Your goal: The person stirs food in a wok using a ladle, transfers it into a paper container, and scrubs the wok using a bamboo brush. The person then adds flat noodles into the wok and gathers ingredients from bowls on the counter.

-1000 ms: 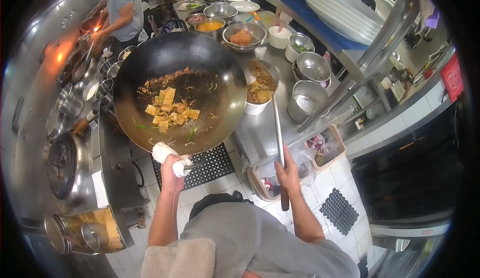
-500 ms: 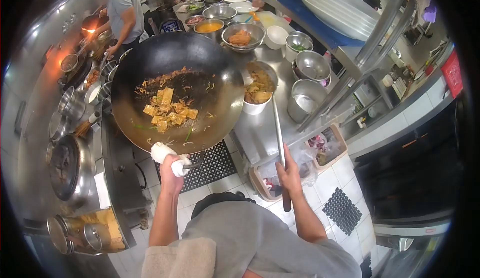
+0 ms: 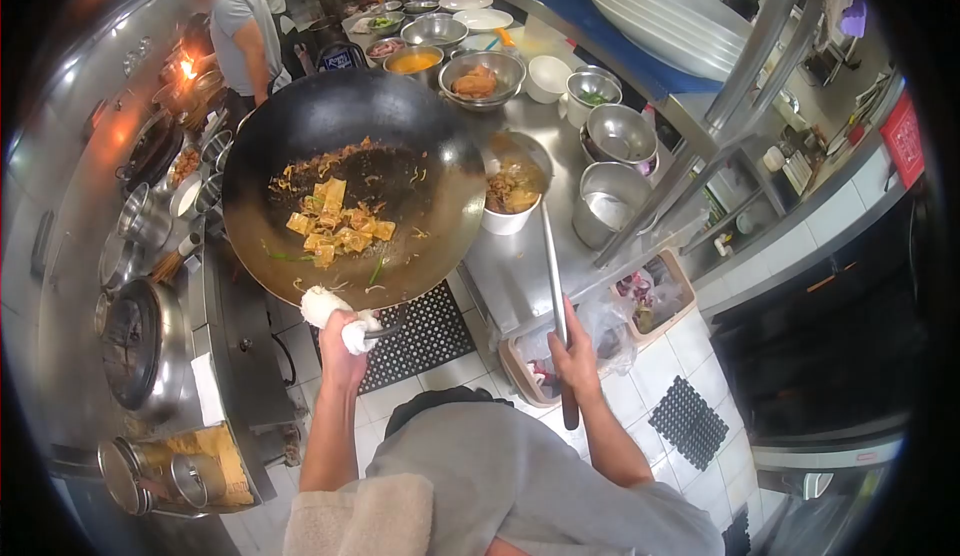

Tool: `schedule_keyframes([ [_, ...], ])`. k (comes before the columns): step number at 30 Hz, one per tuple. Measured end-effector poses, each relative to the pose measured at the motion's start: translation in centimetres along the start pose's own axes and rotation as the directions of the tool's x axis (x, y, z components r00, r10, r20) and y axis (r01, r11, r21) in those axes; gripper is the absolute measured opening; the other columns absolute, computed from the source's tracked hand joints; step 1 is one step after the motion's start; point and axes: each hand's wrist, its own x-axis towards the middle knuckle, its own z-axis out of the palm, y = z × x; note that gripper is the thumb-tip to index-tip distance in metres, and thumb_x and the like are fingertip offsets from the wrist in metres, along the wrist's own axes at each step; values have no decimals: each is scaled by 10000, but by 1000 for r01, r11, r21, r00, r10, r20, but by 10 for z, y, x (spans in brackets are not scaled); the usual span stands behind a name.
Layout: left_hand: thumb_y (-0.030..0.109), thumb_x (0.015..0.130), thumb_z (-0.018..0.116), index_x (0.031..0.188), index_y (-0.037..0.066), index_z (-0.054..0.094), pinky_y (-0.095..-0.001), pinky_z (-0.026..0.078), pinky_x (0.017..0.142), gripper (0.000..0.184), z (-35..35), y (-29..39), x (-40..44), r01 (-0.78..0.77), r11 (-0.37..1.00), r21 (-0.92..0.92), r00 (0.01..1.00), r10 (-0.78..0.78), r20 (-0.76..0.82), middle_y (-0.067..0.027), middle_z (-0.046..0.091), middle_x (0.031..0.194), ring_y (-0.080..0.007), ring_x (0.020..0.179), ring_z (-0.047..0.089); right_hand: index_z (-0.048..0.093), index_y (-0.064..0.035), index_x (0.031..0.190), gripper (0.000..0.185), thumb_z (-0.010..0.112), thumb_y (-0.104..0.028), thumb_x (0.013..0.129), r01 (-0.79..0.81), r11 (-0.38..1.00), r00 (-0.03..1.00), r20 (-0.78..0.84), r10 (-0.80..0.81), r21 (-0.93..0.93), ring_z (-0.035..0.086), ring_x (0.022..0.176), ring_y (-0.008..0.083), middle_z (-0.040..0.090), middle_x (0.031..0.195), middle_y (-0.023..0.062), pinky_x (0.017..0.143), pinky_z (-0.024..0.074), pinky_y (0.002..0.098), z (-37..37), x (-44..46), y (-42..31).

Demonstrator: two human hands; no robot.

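Note:
My left hand (image 3: 342, 351) is closed round the handle of a large dark wok (image 3: 355, 181), with a white cloth (image 3: 325, 306) between. Pieces of golden-brown food (image 3: 335, 224) and small scraps lie in the wok, which is tilted towards me. My right hand (image 3: 574, 354) grips the dark end of a long metal ladle (image 3: 553, 266). The ladle's bowl is over a white tub (image 3: 506, 223) holding brown and yellow food, just right of the wok's rim. How the ladle touches that food cannot be made out.
Metal bowls (image 3: 482, 80) of ingredients and white plates line the steel counter (image 3: 515, 266). Stacked large plates (image 3: 660, 21) stand on a shelf at upper right. Plastic bins (image 3: 530, 371) are below the counter. Another person (image 3: 243, 36) stands near flames at upper left.
The ladle's bowl has tipped and less food shows in it, while its handle has shifted slightly left. The other person's arm has moved back from the pans.

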Motion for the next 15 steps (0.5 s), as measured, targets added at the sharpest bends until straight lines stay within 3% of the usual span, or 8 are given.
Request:
schedule_keyframes([
  [1, 135, 789, 517, 750, 2, 554, -345, 483, 717, 143, -1, 0, -1, 8, 1000, 0, 1000, -8, 3, -118, 588, 755, -241, 755, 617, 297, -83, 1441, 653, 524, -7, 834, 48, 998, 999, -13, -49, -40, 614, 913, 220, 569, 1194, 228, 791, 479, 294, 2, -2, 6],
  [2, 135, 787, 517, 747, 4, 551, -347, 482, 724, 141, -1, -2, 0, 5, 1000, -4, 1000, -5, 4, -116, 584, 752, -241, 760, 617, 295, -97, 1444, 656, 524, -8, 836, 192, 975, 980, -30, -196, -112, 617, 786, 191, 595, 1137, 209, 709, 495, 285, 4, 3, 35],
  [4, 135, 784, 516, 741, 6, 546, -352, 481, 739, 139, -2, -4, 6, -11, 1000, -19, 1000, 11, 4, -113, 576, 747, -243, 770, 619, 291, -119, 1450, 661, 522, -9, 840, 234, 965, 970, -43, -241, -121, 571, 596, 138, 620, 1020, 170, 572, 489, 270, 3, 8, 36],
  [7, 131, 780, 514, 734, 11, 540, -357, 480, 754, 131, -3, -1, 7, 11, 1000, -17, 1000, -11, 18, -106, 565, 738, -244, 778, 620, 289, -130, 1453, 662, 519, -11, 844, 3, 1000, 1000, -13, -3, 1, 481, 475, 93, 615, 871, 118, 469, 448, 263, 2, -3, -4],
  [12, 123, 771, 518, 708, 33, 527, -349, 484, 720, 110, 4, -1, 9, -4, 999, -34, 1000, 4, -2, -96, 559, 716, -235, 728, 615, 299, -117, 1449, 657, 520, -9, 841, -3, 1000, 1000, -12, 3, 7, 477, 485, 95, 625, 860, 114, 478, 440, 270, 4, 4, 3],
  [14, 119, 767, 518, 700, 41, 523, -347, 487, 706, 103, 3, 1, 7, 0, 1000, -27, 1000, 0, -6, -89, 556, 702, -228, 709, 613, 303, -76, 1439, 647, 522, -6, 834, -27, 997, 1000, 0, 27, 66, 453, 751, 139, 573, 1046, 148, 666, 392, 276, 5, 4, -2],
  [15, 117, 766, 518, 698, 42, 523, -346, 489, 702, 101, 2, 0, 6, 9, 1000, -24, 1000, -9, -4, -86, 554, 695, -226, 704, 612, 304, -37, 1429, 641, 524, -3, 828, -56, 991, 998, 32, 53, 123, 433, 1015, 185, 513, 1206, 178, 855, 346, 286, 4, 8, -5],
])
